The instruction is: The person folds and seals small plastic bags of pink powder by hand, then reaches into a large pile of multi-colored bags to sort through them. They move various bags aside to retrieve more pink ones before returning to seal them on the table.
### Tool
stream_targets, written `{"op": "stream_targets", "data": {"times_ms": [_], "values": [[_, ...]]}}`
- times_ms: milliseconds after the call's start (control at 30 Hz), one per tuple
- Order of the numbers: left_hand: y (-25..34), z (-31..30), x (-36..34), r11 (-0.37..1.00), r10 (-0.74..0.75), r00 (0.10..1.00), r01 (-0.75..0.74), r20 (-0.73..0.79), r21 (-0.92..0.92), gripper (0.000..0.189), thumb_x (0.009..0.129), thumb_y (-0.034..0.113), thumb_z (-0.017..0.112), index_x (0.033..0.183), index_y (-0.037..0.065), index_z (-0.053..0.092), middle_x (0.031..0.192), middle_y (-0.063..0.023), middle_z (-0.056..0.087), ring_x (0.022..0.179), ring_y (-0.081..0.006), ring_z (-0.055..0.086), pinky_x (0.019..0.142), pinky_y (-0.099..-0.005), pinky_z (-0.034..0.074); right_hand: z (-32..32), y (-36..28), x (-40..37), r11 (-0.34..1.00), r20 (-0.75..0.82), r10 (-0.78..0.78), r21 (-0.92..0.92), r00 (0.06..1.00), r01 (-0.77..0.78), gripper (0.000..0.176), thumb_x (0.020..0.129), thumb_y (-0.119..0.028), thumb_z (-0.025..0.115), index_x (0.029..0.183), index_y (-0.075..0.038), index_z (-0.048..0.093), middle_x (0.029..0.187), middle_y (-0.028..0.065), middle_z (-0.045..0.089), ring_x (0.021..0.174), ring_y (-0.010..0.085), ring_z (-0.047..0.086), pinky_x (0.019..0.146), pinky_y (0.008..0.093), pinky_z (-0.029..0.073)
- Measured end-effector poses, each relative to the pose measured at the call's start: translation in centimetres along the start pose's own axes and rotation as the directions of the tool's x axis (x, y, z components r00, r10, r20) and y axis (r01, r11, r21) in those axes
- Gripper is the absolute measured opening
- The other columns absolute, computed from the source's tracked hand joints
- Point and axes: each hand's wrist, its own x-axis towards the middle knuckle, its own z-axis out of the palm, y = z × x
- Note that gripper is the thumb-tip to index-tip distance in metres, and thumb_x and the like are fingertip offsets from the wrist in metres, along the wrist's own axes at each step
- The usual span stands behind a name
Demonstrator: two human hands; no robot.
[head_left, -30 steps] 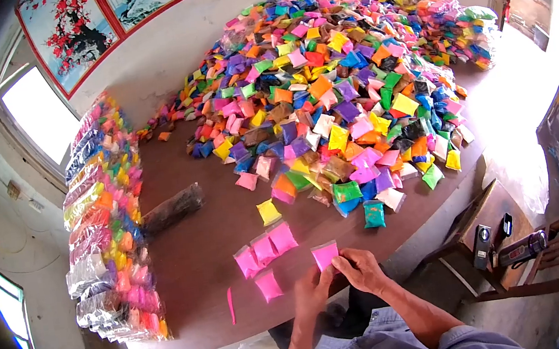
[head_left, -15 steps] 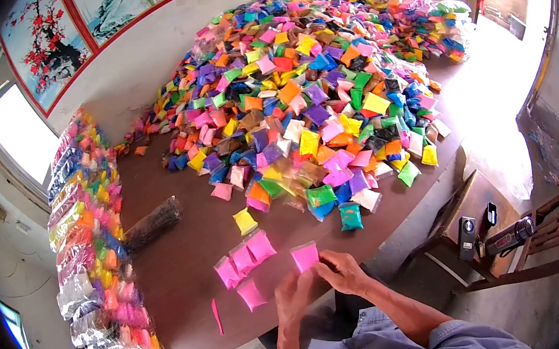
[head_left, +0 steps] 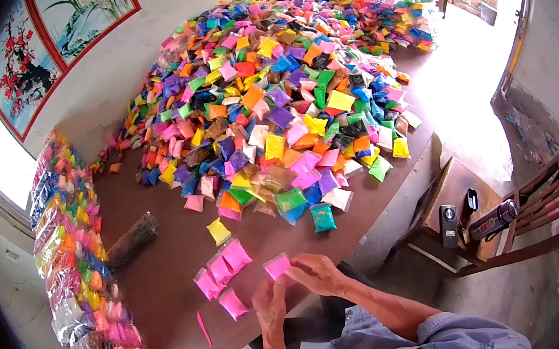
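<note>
Both of my hands are at a small clear bag of pink filling [head_left: 277, 266], held just above the table's near edge. My right hand [head_left: 317, 273] pinches its right side. From below, my left hand [head_left: 270, 304] has its thumb on the bag's lower edge, with its other fingers partly hidden. To the left lie several similar pink bags [head_left: 220, 269] side by side, with a single pink bag [head_left: 233, 304] below them. A thin pink strip [head_left: 204, 328] lies farther left. Beyond the pink bags is a yellow bag [head_left: 218, 232].
A large heap of multicoloured bags [head_left: 272, 106] covers the table's far part. Stacked clear packs [head_left: 76, 266] line the left edge, beside a dark wrapped roll [head_left: 132, 241]. At right, a wooden stool [head_left: 444, 200] holds a flask [head_left: 494, 220] and small devices, against a chair [head_left: 549, 213].
The view has swung, so the scene sits farther left. The held pink bag has tilted, and my left thumb now rests on its lower edge. The bags on the table lie as before.
</note>
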Motion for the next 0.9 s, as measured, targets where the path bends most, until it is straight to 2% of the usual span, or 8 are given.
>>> {"op": "stream_targets", "data": {"times_ms": [267,333,467,533,667,767,867,900], "values": [[-2.3,-0.4,0.5,0.999,0.022,0.999,-0.023,-0.026,-0.038,0.025,0.100,0.018,0.068,0.112,-0.003,0.072,0.094,-0.0050,0.069,0.088,-0.0145,0.060,0.081,-0.0320,0.051,0.1,0.0,0.0,0.995,0.014,-0.095,-0.032,0.995,0.095,0.028,0.100,-0.028,0.071,0.109,-0.001,0.070,0.088,0.0152,0.067,0.073,0.0239,0.063,0.066,0.0374,0.050],[-2.7,-0.2,0.6,0.999,0.043,0.999,-0.043,-0.023,0.021,0.025,0.100,0.017,0.068,0.114,-0.003,0.073,0.095,-0.0045,0.069,0.089,-0.0145,0.060,0.081,-0.0319,0.050,0.1,-0.2,0.1,0.999,0.000,0.029,0.036,1.000,-0.029,0.028,0.100,-0.028,0.071,0.108,-0.001,0.070,0.087,0.0151,0.067,0.073,0.0254,0.063,0.067,0.0372,0.051],[-1.4,0.4,0.3,0.998,0.058,0.997,-0.056,-0.048,0.035,0.024,0.099,0.017,0.069,0.113,-0.003,0.073,0.093,-0.0045,0.069,0.088,-0.0150,0.059,0.080,-0.0322,0.050,0.2,1.0,0.3,0.998,0.008,0.031,0.052,0.999,-0.031,0.028,0.099,-0.028,0.071,0.106,-0.001,0.071,0.089,0.0150,0.067,0.074,0.0237,0.064,0.067,0.0371,0.051],[-0.8,0.4,0.3,0.992,-0.004,0.999,-0.002,-0.048,-0.129,0.024,0.100,0.018,0.070,0.113,-0.002,0.073,0.093,-0.0018,0.068,0.086,-0.0126,0.058,0.077,-0.0301,0.049,0.5,1.5,0.5,1.000,-0.002,-0.014,0.017,1.000,0.014,0.022,0.099,-0.022,0.071,0.109,-0.002,0.072,0.084,0.0041,0.067,0.076,0.0105,0.061,0.068,0.0292,0.051],[-1.1,0.8,0.0,0.981,0.009,0.995,-0.027,-0.096,-0.190,0.017,0.102,0.018,0.069,0.102,0.002,0.075,0.086,0.0069,0.065,0.079,-0.0040,0.053,0.070,-0.0226,0.044,0.1,0.1,0.6,0.997,0.080,0.018,-0.071,0.997,-0.012,0.020,0.099,-0.021,0.070,0.106,-0.002,0.072,0.081,0.0023,0.066,0.072,0.0097,0.059,0.065,0.0286,0.050],[-3.5,0.5,0.6,0.996,0.086,0.990,-0.087,-0.109,-0.001,0.018,0.102,0.019,0.070,0.100,0.002,0.074,0.082,0.0081,0.061,0.075,-0.0029,0.050,0.064,-0.0222,0.040,0.5,0.5,0.4,0.998,0.011,0.046,-0.042,0.999,-0.046,0.018,0.099,-0.019,0.069,0.103,-0.002,0.073,0.081,0.0040,0.067,0.072,0.0097,0.060,0.065,0.0290,0.051],[-2.1,1.0,0.4,0.990,0.118,0.987,-0.125,-0.109,-0.061,0.018,0.102,0.019,0.070,0.098,0.001,0.073,0.079,0.0092,0.058,0.071,-0.0022,0.046,0.060,-0.0221,0.036,0.3,0.0,0.4,0.997,-0.004,0.000,-0.072,1.000,-0.001,0.017,0.098,-0.018,0.069,0.102,-0.001,0.073,0.083,0.0052,0.068,0.075,0.0115,0.061,0.067,0.0301,0.051],[-1.5,0.7,0.2,0.994,0.011,0.998,-0.018,-0.062,-0.110,0.025,0.100,0.021,0.071,0.107,-0.003,0.073,0.090,-0.0020,0.068,0.086,-0.0086,0.060,0.077,-0.0273,0.050,0.4,0.2,0.4,0.997,0.006,-0.011,-0.073,1.000,0.011,0.017,0.098,-0.018,0.069,0.102,-0.001,0.073,0.083,0.0052,0.068,0.075,0.0115,0.061,0.067,0.0301,0.051]]}}
